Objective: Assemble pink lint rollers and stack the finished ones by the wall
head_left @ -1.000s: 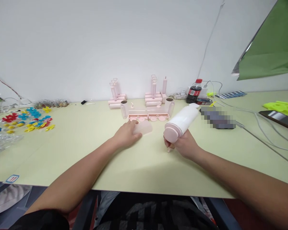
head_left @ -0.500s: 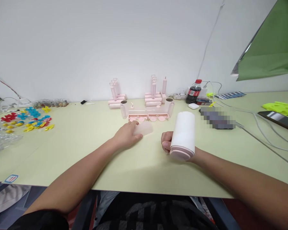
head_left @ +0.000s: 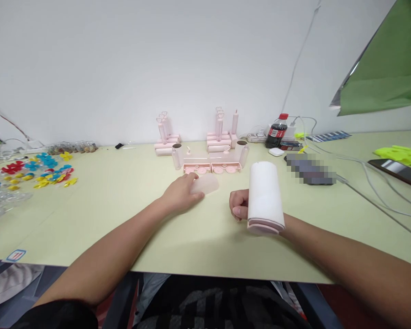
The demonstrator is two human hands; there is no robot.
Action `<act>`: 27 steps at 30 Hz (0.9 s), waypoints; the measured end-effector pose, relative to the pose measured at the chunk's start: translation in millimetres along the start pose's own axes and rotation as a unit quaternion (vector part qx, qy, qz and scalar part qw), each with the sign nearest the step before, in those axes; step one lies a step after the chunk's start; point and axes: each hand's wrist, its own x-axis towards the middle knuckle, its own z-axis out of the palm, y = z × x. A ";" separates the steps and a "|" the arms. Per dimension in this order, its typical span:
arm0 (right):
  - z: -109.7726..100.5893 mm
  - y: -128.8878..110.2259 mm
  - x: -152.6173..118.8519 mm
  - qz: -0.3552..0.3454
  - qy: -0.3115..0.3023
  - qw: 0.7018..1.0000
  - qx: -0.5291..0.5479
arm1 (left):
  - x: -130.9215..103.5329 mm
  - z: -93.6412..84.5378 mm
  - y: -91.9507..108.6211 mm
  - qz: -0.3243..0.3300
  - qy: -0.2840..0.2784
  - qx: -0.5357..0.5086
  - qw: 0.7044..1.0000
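My left hand [head_left: 182, 193] lies on the table with its fingers curled round a clear, curved plastic cover [head_left: 206, 183]. My right hand [head_left: 239, 205] is closed in a fist over the table. From it extends a lint roller [head_left: 266, 194], a thick white roll with a pink end, tilted above my right wrist. Its handle is hidden. Just beyond both hands lies a pair of open pink trays [head_left: 211, 168] with round recesses, flanked by clear upright tubes [head_left: 176, 157].
Pink roller parts with heart-shaped tops [head_left: 167, 137] stand by the wall, beside a similar group [head_left: 221, 132]. Rightward are a cola bottle [head_left: 277, 131], a white case [head_left: 276, 151], cables and a phone [head_left: 399, 171]. Colourful plastic flower pieces [head_left: 44, 162] lie far left.
The lint roller has shifted slightly right and down, its lean changing as my right wrist turns. My left hand and the clear cover stay almost in place.
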 end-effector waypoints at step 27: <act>1.2 -22.6 3.1 0.204 0.019 0.939 -0.275 | -2.1 2.3 4.1 0.130 0.083 -0.505 0.849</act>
